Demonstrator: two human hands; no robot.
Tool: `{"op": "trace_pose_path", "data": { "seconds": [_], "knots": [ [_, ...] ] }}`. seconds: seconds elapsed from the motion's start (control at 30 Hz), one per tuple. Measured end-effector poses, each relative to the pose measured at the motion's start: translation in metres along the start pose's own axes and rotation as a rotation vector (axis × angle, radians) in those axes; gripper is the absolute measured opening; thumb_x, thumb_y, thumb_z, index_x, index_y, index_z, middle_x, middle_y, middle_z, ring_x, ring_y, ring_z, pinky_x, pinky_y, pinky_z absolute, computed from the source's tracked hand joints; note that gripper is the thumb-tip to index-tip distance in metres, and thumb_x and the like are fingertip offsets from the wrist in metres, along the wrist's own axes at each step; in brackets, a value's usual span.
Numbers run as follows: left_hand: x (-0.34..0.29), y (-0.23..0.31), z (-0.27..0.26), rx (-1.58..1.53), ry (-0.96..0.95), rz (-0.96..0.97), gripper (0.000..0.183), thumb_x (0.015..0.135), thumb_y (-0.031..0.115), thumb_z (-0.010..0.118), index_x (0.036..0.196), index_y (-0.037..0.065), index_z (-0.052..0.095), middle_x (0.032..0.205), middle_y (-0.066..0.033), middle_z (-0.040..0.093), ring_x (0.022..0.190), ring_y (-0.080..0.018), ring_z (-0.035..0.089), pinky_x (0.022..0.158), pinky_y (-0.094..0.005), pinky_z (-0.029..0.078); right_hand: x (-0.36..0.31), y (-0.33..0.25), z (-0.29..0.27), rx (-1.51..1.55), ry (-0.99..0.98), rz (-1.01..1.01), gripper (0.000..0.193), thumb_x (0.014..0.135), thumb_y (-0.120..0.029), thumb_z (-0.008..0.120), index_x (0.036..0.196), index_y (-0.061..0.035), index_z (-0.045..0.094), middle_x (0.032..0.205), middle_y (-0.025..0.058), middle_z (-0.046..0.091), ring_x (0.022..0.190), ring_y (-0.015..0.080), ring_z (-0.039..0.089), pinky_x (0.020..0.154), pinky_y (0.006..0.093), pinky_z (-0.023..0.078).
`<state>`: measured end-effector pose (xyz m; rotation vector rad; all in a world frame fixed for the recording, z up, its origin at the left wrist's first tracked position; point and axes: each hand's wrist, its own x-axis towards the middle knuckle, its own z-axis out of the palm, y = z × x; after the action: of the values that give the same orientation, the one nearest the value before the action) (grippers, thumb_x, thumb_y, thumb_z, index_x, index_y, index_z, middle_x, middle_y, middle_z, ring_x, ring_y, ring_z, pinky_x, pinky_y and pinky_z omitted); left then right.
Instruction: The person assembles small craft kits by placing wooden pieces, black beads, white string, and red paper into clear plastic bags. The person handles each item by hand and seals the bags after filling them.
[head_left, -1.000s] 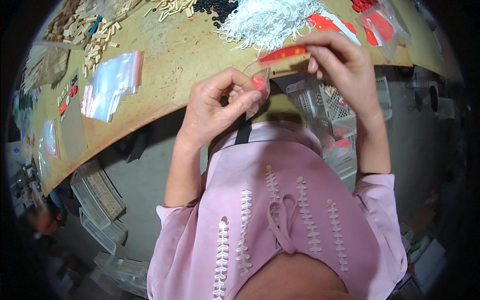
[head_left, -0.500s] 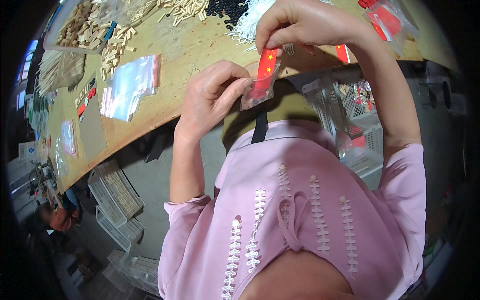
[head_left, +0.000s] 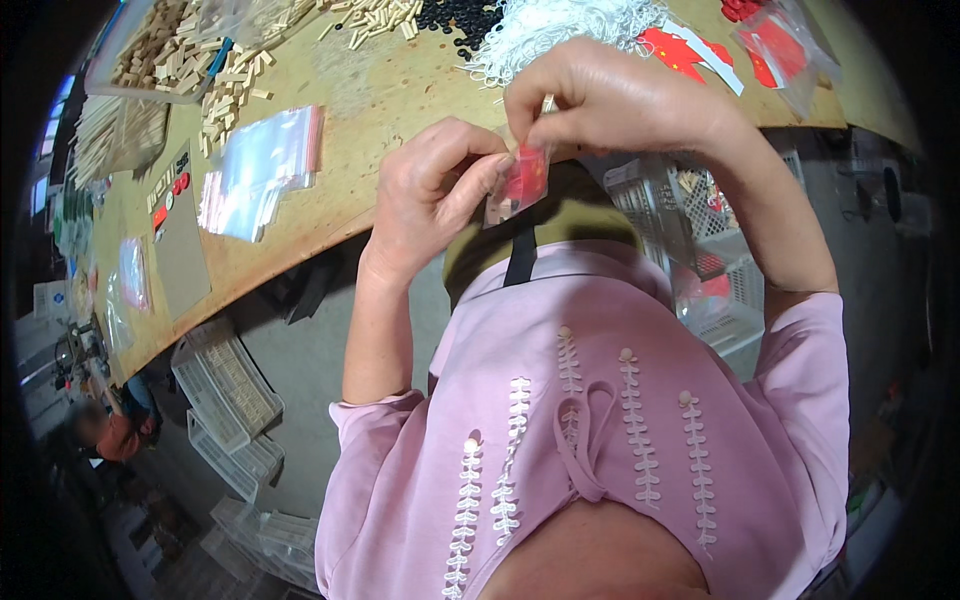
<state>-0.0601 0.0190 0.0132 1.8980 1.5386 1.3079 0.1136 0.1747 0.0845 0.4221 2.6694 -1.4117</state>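
A small clear plastic bag with a red piece inside is pinched at its upper edge between the thumb and fingertips of the right hand, while its left side is steadied by the closed fingers of the left hand; both grips are shut on the film, and the bag is held in the air just in front of the edge of the counter, above the lap. The bag is judged to be very light, limp and slippery, so it would best be taken at the stiffer top rim (where a seal strip seems to run) rather than by the loose body, which would crumple. The red piece inside appears thin and flat, probably a folded paper or cloth slip. Beyond the hands, a pile of white stringy material lies on the wooden counter, with black beads beside it, red flat pieces to the right, a stack of empty clear bags to the left, and pale wooden sticks farther off.
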Motion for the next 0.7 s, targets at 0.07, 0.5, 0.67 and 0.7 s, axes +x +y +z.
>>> {"op": "trace_pose_path", "data": {
  "seconds": [0.07,0.5,0.67,0.7],
  "knots": [
    [0.0,0.003,0.003,-0.029,-0.008,-0.019,0.007,0.089,0.007,0.076,0.091,0.002,0.071,0.082,-0.0088,0.068,0.071,-0.0229,0.066,0.064,-0.0333,0.052,0.001,0.01,0.011,-0.065,-0.015,-0.052,0.009,0.087,-0.007,0.072,0.091,0.0009,0.07,0.066,0.0051,0.06,0.062,0.0106,0.057,0.058,0.0308,0.047],
    [-0.005,0.008,0.006,-0.071,-0.049,0.054,0.007,0.087,0.009,0.078,0.089,0.004,0.073,0.079,-0.0096,0.068,0.07,-0.0242,0.067,0.064,-0.0344,0.052,-0.041,0.02,0.042,-0.069,0.221,-0.125,0.01,0.088,-0.009,0.076,0.098,-0.0068,0.075,0.087,0.0103,0.069,0.08,0.0277,0.068,0.07,0.0361,0.052],
    [0.005,0.007,0.008,-0.156,-0.285,0.034,0.005,0.091,0.011,0.076,0.092,0.006,0.074,0.081,-0.0097,0.069,0.073,-0.0242,0.067,0.067,-0.0348,0.053,-0.066,0.031,0.055,-0.228,0.415,-0.324,0.008,0.086,-0.005,0.074,0.093,-0.0067,0.07,0.083,0.0079,0.065,0.08,0.031,0.063,0.072,0.0402,0.05],
    [0.009,0.002,0.01,-0.218,-0.293,-0.004,0.006,0.092,0.01,0.074,0.094,0.005,0.074,0.083,-0.0095,0.07,0.074,-0.0232,0.068,0.069,-0.0335,0.054,-0.071,0.029,0.057,-0.243,0.444,-0.309,0.008,0.086,-0.005,0.074,0.092,-0.0063,0.07,0.083,0.0082,0.065,0.08,0.031,0.062,0.072,0.0403,0.049]
  ]
}}
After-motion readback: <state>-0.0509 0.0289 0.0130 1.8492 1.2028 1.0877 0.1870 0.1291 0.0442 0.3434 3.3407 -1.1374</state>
